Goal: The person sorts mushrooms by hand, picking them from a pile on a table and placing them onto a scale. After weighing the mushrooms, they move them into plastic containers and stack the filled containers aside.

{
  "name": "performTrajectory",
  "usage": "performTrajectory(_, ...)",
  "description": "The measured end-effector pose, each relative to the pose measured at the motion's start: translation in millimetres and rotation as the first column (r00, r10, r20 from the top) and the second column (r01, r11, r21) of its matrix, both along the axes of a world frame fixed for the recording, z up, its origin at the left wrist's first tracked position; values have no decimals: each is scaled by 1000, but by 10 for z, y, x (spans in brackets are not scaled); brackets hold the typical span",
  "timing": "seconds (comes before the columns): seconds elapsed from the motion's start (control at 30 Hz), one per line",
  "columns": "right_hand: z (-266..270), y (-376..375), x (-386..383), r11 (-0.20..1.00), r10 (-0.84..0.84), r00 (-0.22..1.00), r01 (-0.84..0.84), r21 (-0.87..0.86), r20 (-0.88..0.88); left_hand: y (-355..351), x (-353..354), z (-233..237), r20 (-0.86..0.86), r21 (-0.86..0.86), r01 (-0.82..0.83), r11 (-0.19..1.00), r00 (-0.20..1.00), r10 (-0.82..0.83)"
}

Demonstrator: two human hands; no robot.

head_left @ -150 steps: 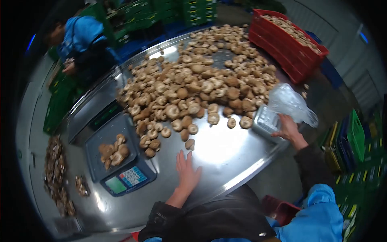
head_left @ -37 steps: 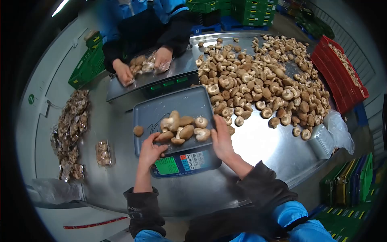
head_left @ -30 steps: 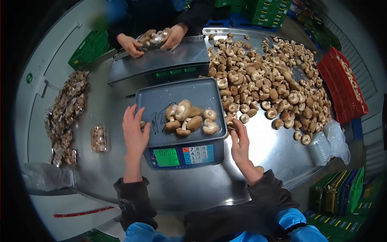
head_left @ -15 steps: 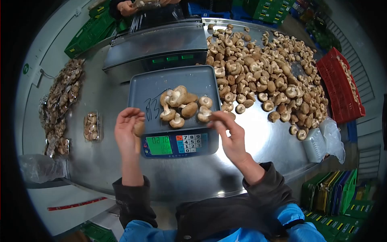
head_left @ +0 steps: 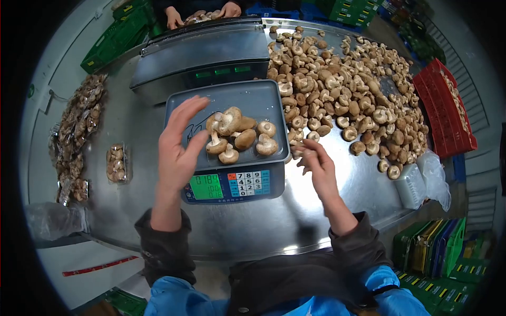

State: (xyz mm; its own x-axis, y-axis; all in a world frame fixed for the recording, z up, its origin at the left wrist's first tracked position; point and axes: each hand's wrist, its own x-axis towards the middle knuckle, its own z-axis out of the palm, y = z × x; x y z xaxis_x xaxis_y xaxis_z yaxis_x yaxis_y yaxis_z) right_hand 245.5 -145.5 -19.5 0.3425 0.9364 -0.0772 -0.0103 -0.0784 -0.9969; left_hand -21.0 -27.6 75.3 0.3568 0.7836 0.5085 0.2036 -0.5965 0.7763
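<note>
Several brown mushrooms (head_left: 245,139) lie in the grey tray (head_left: 253,96) of a digital scale with a lit green display (head_left: 206,187). My left hand (head_left: 180,147) is over the tray's left side, fingers spread and thumb apart, with nothing visible in it. Just right of the tray is my right hand (head_left: 318,167), its fingers bent together beside the loose mushrooms. Something pale shows at its fingertips, too blurred to make out. A large pile of mushrooms (head_left: 358,97) covers the right of the metal table (head_left: 253,224).
Wrapped mushroom packs (head_left: 79,131) are heaped at the left, with one pack (head_left: 116,163) nearer the scale. Behind the scale stands a metal machine (head_left: 203,55); beyond it are a co-worker's hands (head_left: 230,10). At right are a red crate (head_left: 443,113) and white trays (head_left: 410,188).
My left hand has moved up over the tray and opened; the mushroom seen at its fingers is no longer visible. My right hand has shifted right, away from the tray. The display reading has dropped.
</note>
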Motion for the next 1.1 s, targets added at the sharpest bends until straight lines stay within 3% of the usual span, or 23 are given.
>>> performTrajectory(0.03,2,-6,86,998,-36,999,37,-50,20,63,21,37,-248,117,40,992,969,-10)
performTrajectory(0.07,4,-12,140,992,-74,996,78,-100,43,109,95,23,-244,112,40,993,970,-11)
performTrajectory(0.13,34,-11,156,989,-91,994,97,-111,59,191,306,-27,-433,112,176,978,895,-111)
performTrajectory(0.17,44,-14,137,991,-43,997,50,-123,65,255,356,-96,-581,137,199,970,810,-84)
performTrajectory(0.2,49,-13,117,991,3,998,6,-133,68,294,385,-140,-578,141,207,968,811,-90)
performTrajectory(0.27,7,-29,72,985,46,993,-27,-168,107,385,426,-209,-699,39,257,966,697,-157)
performTrajectory(0.33,28,-14,47,980,78,992,-57,-193,103,424,403,-276,-707,6,232,973,689,-160)
performTrajectory(0.43,-25,104,41,984,94,976,-61,-165,194,395,344,-279,-630,-15,201,980,759,-165)
performTrajectory(0.5,-4,261,24,992,95,958,-68,-110,270,351,320,-240,-455,-101,138,985,875,-169)
performTrajectory(0.53,30,359,16,996,73,905,-85,8,419,341,313,-258,-460,-95,146,985,871,-173)
performTrajectory(0.57,72,449,6,986,32,830,-118,120,557,336,312,-316,-243,-209,132,969,953,-182)
performTrajectory(0.63,254,606,-42,985,55,774,-146,94,630,310,335,-406,211,-458,218,862,968,-133)
performTrajectory(0.67,344,683,-73,982,89,708,-180,57,701,300,355,-406,208,-452,222,864,968,-139)
performTrajectory(0.73,365,837,-115,981,125,675,-192,10,727,284,410,-385,416,-512,294,807,907,-67)
performTrajectory(0.8,246,983,-117,974,186,576,-216,-72,796,280,487,-396,457,-523,295,800,889,-29)
performTrajectory(0.97,204,1042,-62,974,211,648,-205,-99,732,302,739,-460,491,-516,308,800,871,-19)
performTrajectory(1.03,172,1008,-14,994,104,819,-93,-49,564,319,887,-510,480,-489,318,812,876,-53)
performTrajectory(1.07,158,986,17,994,105,819,-93,-50,565,321,942,-557,480,-490,317,812,875,-53)
performTrajectory(1.1,153,956,56,1000,4,920,8,-28,392,321,992,-605,331,-397,235,887,938,-101)
